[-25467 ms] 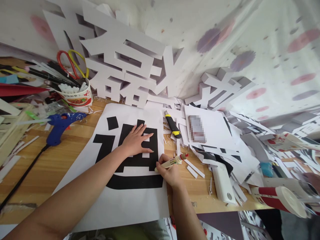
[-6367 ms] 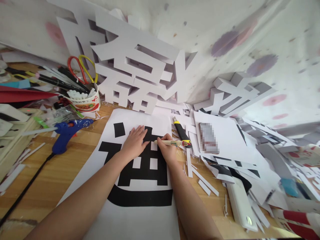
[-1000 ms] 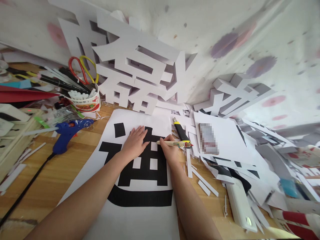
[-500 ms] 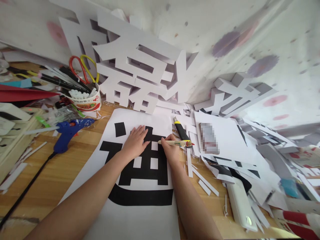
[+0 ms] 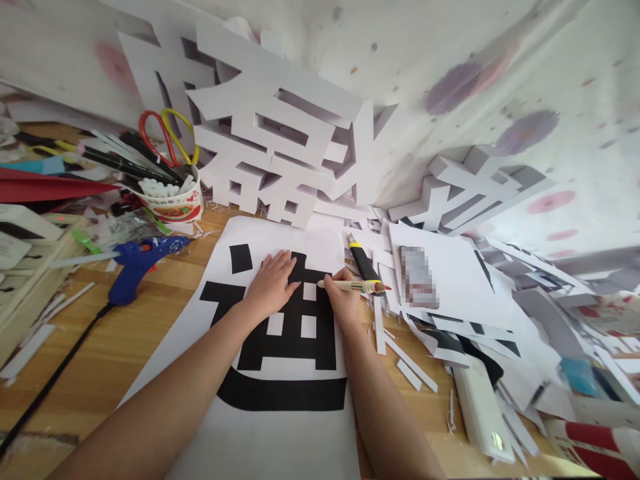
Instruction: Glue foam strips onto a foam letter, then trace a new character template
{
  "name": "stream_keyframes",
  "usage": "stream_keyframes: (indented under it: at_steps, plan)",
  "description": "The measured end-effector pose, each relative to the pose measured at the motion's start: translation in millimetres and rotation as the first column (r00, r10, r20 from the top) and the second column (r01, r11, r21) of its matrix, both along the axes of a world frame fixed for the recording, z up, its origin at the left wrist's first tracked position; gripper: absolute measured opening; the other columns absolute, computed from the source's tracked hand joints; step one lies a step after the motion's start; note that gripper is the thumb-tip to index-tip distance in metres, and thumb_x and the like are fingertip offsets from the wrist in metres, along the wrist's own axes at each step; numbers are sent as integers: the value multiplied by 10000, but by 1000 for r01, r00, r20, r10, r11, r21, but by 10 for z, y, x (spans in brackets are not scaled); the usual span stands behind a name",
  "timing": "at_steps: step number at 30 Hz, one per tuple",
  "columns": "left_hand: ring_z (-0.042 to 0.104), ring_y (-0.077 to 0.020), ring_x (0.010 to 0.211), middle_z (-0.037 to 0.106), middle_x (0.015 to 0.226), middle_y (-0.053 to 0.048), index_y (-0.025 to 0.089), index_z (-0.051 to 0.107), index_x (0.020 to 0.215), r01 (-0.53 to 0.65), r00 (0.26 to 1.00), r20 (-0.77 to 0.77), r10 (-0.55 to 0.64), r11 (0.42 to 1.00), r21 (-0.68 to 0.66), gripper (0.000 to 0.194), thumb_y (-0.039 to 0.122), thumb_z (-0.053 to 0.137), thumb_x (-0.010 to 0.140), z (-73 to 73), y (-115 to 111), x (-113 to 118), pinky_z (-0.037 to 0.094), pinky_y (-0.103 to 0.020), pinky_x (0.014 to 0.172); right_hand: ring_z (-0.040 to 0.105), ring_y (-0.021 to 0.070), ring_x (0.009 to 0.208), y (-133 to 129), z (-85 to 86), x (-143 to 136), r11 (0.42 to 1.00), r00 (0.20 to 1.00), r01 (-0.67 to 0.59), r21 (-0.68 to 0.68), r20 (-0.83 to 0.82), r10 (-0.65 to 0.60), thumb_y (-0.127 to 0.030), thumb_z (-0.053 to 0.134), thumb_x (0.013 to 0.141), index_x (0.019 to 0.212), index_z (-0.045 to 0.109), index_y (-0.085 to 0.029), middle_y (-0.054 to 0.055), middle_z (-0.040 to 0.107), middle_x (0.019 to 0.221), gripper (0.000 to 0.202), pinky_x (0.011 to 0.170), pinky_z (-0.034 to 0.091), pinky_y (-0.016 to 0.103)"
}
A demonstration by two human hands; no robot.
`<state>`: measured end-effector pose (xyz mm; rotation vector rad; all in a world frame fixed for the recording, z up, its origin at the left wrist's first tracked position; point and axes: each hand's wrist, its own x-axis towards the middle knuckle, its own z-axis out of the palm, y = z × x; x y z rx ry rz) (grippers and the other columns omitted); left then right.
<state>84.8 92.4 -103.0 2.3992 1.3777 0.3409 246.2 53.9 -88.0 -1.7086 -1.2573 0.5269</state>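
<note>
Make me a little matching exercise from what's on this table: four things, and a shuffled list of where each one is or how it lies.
Things
1. Blue glue gun
2. Cream pen
3. Scissors
4. Left hand

Places and states
A. Handles up in the cup
B. Fingers spread on the sheet with the large black character
C. Lying on the wooden table, its cord trailing
D. Held in the right hand

Right pairs: 1-C, 2-D, 3-A, 4-B

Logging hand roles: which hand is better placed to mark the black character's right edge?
Probably the right hand: it holds the pen at the character's right; the left hand lies spread, empty.
</note>
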Motion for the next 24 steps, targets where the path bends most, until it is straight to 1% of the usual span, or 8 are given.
stream_keyframes:
  at_steps: [10, 16, 20, 24]
  plan:
    - [151, -215, 1341, 246, 1443, -131, 79, 345, 1321, 0, 1000, -2, 0, 1000, 11, 534, 366, 376, 872, 3, -6, -2, 127, -403, 1097, 337, 114, 486, -6, 19, 3, 1000, 1000, -15, -11, 0, 15, -306, 503, 677, 536, 315, -234, -75, 326, 499, 246, 503, 294, 247]
    - [151, -212, 1340, 255, 1442, -120, 112, 351, 1316, -5, 1000, 23, 4, 1000, 7, 521, 368, 378, 863, -2, -3, -1, 134, -414, 1094, 343, 119, 494, -1, 12, 6, 1000, 1000, -11, -27, 4, 11, -314, 501, 664, 537, 315, -236, -75, 338, 500, 239, 512, 302, 252]
    - [142, -211, 1342, 240, 1446, -125, 89, 338, 1325, 0, 1000, 6, 0, 1000, -8, 537, 373, 366, 870, 10, -2, 1, 126, -407, 1096, 341, 117, 495, -2, 23, 6, 1000, 1000, -15, -23, 0, 15, -316, 496, 669, 542, 319, -235, -75, 333, 508, 232, 513, 296, 252]
    - [149, -212, 1341, 245, 1443, -130, 80, 339, 1324, 1, 1000, 1, -1, 1000, 4, 538, 368, 367, 871, 12, -3, 2, 128, -404, 1097, 336, 116, 491, -1, 33, 4, 999, 1000, -14, -34, -1, 13, -304, 500, 662, 536, 315, -234, -75, 328, 504, 234, 509, 293, 252]
